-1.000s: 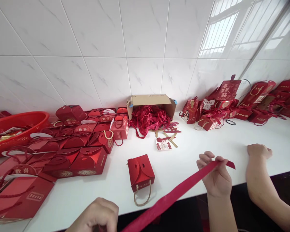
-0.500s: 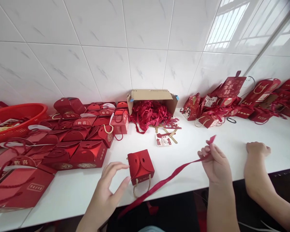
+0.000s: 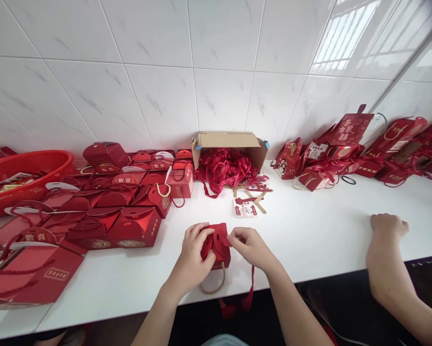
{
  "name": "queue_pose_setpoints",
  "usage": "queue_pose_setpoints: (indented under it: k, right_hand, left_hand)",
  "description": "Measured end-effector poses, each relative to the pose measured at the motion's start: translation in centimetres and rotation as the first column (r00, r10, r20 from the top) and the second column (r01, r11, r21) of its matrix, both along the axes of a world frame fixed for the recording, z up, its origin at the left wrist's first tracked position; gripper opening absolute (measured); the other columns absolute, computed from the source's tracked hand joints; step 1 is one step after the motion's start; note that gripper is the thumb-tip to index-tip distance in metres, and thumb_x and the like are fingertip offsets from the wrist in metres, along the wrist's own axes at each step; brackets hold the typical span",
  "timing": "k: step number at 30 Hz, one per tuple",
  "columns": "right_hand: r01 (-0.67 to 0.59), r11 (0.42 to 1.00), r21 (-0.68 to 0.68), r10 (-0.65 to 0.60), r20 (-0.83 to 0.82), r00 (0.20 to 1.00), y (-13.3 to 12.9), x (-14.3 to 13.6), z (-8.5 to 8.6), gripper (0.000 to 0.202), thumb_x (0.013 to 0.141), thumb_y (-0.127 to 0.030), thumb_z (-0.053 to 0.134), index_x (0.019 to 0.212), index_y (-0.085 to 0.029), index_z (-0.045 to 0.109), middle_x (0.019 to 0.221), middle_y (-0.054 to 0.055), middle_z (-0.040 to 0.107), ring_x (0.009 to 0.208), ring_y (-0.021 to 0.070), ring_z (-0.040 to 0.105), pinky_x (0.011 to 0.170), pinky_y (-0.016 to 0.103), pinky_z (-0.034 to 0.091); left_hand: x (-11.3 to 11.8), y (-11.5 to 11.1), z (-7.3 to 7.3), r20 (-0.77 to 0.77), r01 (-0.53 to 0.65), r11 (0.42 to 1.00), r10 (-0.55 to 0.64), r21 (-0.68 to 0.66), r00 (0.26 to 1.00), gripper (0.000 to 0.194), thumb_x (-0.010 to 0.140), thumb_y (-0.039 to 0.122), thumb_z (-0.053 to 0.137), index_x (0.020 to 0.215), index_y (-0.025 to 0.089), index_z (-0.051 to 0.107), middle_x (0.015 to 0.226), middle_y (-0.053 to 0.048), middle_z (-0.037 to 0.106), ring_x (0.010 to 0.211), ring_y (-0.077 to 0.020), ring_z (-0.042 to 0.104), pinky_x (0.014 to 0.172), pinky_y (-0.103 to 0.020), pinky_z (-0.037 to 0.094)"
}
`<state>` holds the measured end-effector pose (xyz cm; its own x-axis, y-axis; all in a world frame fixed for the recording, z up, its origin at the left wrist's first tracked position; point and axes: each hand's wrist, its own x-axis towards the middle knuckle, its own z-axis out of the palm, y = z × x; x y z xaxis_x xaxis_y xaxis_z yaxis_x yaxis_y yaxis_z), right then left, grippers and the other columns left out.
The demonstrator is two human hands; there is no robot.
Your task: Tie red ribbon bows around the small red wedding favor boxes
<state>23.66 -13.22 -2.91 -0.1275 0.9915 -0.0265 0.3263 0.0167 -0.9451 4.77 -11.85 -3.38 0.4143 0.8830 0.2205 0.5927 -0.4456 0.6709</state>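
A small red gift box with a rope handle sits near the front edge of the white table. My left hand is closed over its left side, fingers on the top flaps and thumb at the front. At the box's right side, my right hand pinches the end of a dark red ribbon close to a hole in the top flap. The rest of the ribbon hangs down past the table edge. Part of the box top is hidden by my left hand.
Many red gift boxes stand in rows on the left, beside a red plastic basket. An open cardboard box of ribbons stands against the wall. More decorated boxes are at right, and another person's forearm rests on the table.
My left hand has moved onto the box and taken hold of it. My right hand has come left with the ribbon, bringing its end to the box top.
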Motion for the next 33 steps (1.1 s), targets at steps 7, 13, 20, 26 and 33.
queue_pose_setpoints:
  k: [7,13,20,26,33]
  right_hand:
    - [-0.008,1.0,-0.013,0.009,0.041,0.999,0.5,-0.2,0.3,0.027,0.082,-0.028,0.048,0.057,-0.018,0.044,0.054,-0.005,0.041,0.053,0.0091,0.035,0.051,0.023,0.028]
    - [-0.024,1.0,0.002,0.024,0.069,0.997,0.8,-0.8,0.0,0.025,0.084,-0.027,0.049,0.061,-0.018,0.052,0.057,-0.003,0.049,0.055,0.0105,0.042,0.054,0.024,0.033]
    - [0.033,0.962,0.27,-0.089,0.199,0.976,0.9,-0.1,0.7,0.025,0.086,-0.039,0.058,0.101,-0.02,0.067,0.114,0.01,0.059,0.111,0.0241,0.053,0.097,0.04,0.04]
    - [-0.175,0.961,0.212,0.143,0.158,0.977,1.4,-1.1,1.1,0.015,0.087,-0.032,0.058,0.094,-0.024,0.07,0.129,0.008,0.055,0.127,0.025,0.045,0.106,0.045,0.033]
    - [0.157,0.881,0.446,-0.052,-0.24,0.969,-0.6,-0.2,3.8,0.008,0.089,-0.025,0.057,0.087,-0.023,0.064,0.104,0.006,0.065,0.102,0.0208,0.06,0.091,0.039,0.045]
  left_hand:
    - [0.2,0.3,-0.3,0.052,-0.016,1.0,0.017,-0.012,0.999,0.025,0.087,0.019,0.047,0.108,0.024,0.059,0.128,-0.008,0.05,0.127,-0.0268,0.037,0.107,-0.053,0.037]
    - [0.5,0.6,-0.3,0.074,-0.059,0.998,0.059,-0.004,0.995,0.015,0.089,0.023,0.046,0.089,0.024,0.061,0.12,-0.007,0.056,0.123,-0.0264,0.043,0.103,-0.051,0.04]
    - [0.3,0.2,1.3,0.107,0.004,0.998,0.003,-0.062,0.994,0.019,0.095,0.026,0.035,0.087,0.023,0.052,0.122,-0.008,0.055,0.121,-0.0228,0.05,0.1,-0.042,0.044]
    - [0.3,0.1,2.0,0.167,-0.046,0.996,0.058,-0.075,0.984,0.019,0.097,0.028,0.031,0.089,0.023,0.047,0.121,-0.009,0.056,0.119,-0.0215,0.053,0.097,-0.039,0.046]
    - [-1.3,-0.7,1.0,0.059,-0.049,0.999,0.049,-0.004,0.997,0.023,0.092,0.029,0.046,0.114,0.026,0.05,0.132,-0.01,0.048,0.126,-0.0259,0.046,0.104,-0.047,0.041]
